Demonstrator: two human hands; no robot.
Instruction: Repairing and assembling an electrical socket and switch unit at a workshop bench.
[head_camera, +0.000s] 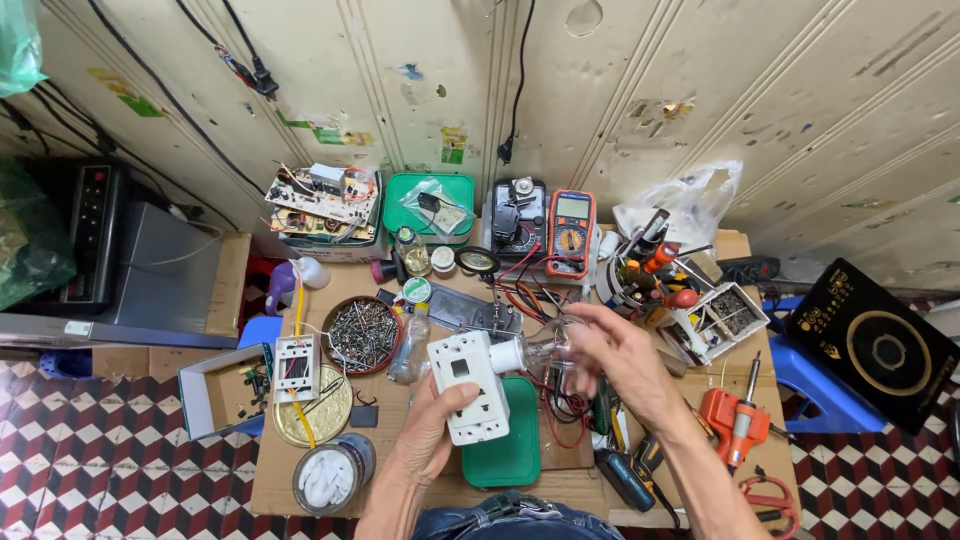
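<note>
Left hand (432, 425) grips white socket box (468, 385); right hand (610, 352) pinches clear bulb (545, 347) — above crowded bench.

Cluttered cardboard-covered table (300, 480) against a grimy panelled wall. At the back: orange-cased digital multimeter (571, 232), black analogue meter (517, 220) beside it, green plastic tray (430, 208), bare circuit boards on a box (322, 200). Mid-left: round brown dish of loose screws (362, 334), small white switch module with yellow wire (296, 368) just beside it. Front left: round tin holding white material (330, 476). Right side: orange soldering gun (738, 420), white open plastic housing (716, 322). Black induction cooker (872, 345) stands off the table, far right.
</note>
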